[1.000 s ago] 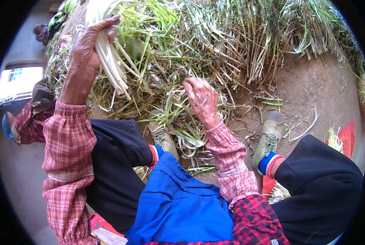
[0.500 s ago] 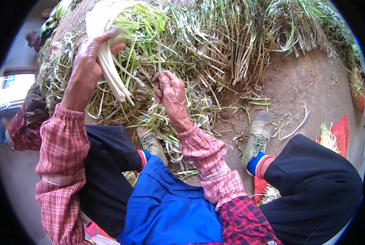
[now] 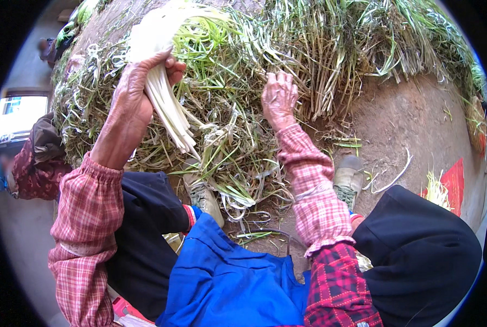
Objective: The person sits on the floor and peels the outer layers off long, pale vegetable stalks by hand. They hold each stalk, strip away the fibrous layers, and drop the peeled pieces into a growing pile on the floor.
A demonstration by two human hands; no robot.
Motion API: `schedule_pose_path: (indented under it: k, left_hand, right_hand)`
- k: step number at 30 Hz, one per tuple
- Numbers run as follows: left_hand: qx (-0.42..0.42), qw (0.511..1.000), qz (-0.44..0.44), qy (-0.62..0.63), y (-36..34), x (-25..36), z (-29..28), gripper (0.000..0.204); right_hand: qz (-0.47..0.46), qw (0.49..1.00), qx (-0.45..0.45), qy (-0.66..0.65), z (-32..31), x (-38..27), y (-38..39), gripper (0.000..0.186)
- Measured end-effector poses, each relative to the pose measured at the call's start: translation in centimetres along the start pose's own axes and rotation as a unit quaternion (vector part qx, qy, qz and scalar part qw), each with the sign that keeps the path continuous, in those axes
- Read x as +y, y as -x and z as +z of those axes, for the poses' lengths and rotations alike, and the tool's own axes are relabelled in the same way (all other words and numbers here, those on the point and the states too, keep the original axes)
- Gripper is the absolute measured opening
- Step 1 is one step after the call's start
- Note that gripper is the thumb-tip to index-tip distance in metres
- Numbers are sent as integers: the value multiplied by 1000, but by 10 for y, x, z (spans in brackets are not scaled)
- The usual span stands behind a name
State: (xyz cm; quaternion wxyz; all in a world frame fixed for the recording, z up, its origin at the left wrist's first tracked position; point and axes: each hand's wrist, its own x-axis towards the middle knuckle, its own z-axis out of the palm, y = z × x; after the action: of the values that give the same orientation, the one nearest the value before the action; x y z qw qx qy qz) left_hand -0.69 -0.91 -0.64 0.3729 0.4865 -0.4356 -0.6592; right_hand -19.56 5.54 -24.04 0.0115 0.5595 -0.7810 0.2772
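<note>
Left hand [image 3: 136,90] is clamped on pale stalks [image 3: 170,113] over the trimmings [image 3: 221,144]; right hand [image 3: 279,99] is at the heap [image 3: 328,60], can't tell if gripping; trimmings crowd the left shoe [image 3: 205,200], red sheet [image 3: 455,184] lies far right.

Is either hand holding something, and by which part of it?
The left hand holds pale stalks partway along, their ends jutting out. Whether the right hand holds anything cannot be told.
</note>
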Motion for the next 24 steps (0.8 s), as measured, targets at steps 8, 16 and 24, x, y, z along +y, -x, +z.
schedule_pose_path:
  k: [8, 16, 24]
  left_hand:
    - [-24, 995, 73, 68, -7, 14, -9, 16]
    - [30, 996, 44, 67, -5, 17, -11, 26]
    - [11, 997, 38, 59, -9, 9, -21, 14]
  right_hand:
    - [-5, 998, -64, -12, 7, 26, -13, 12]
    - [11, 990, 66, -127, -28, -9, 28, 8]
    - [337, 612, -159, -698, -28, -74, 61, 25]
